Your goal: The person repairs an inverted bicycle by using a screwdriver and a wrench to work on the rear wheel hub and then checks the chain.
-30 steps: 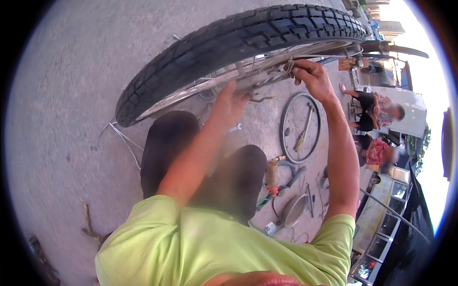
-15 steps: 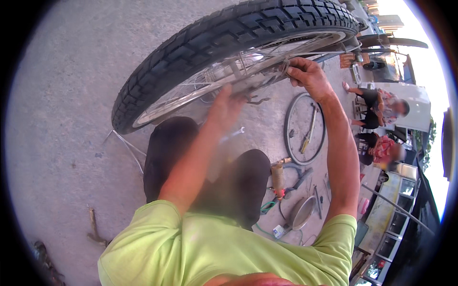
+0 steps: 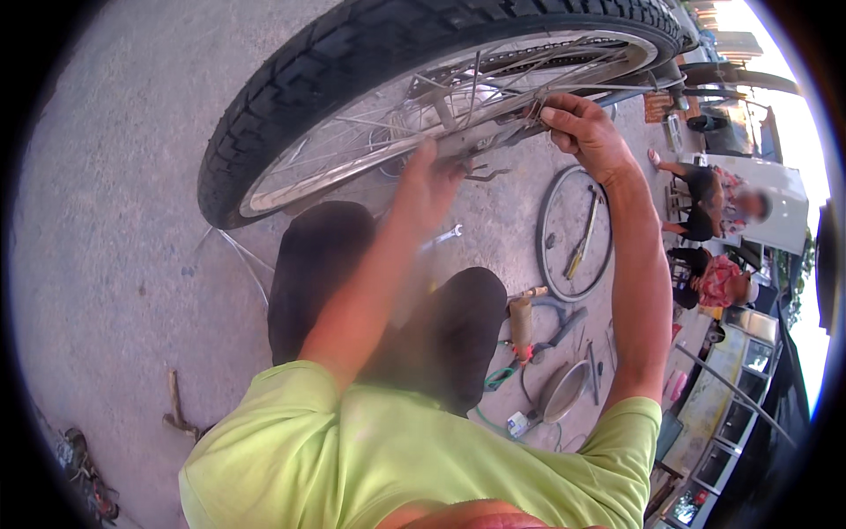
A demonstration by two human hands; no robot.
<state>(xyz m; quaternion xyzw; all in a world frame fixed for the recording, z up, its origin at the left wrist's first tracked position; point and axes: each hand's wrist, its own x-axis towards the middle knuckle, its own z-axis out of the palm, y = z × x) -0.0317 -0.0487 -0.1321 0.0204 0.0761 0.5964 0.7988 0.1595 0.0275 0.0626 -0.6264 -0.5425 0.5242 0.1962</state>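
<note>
Before us, the large spoked wheel with a chunky black rubber tyre and silver metal rim (image 3: 344,63) stands slanted across the top of the view, above our knees. Along its near side runs a flat grey metal bar (image 3: 476,139). At the bar's right end our right hand (image 3: 586,134) has thumb and fingertips drawn together on a thin, wire-like metal piece (image 3: 537,108). Our left hand (image 3: 429,181), blurred, is at the bar's other end, fingers partly bent; we cannot tell whether it grips anything. Below it, a silver open-ended wrench (image 3: 448,234) lies on the grey concrete ground (image 3: 159,189). Further right we see a thin grey hoop (image 3: 541,240) encircling a yellow-handled tool (image 3: 577,260), then a round, shallow metal bowl (image 3: 564,392) nearer us.
</note>
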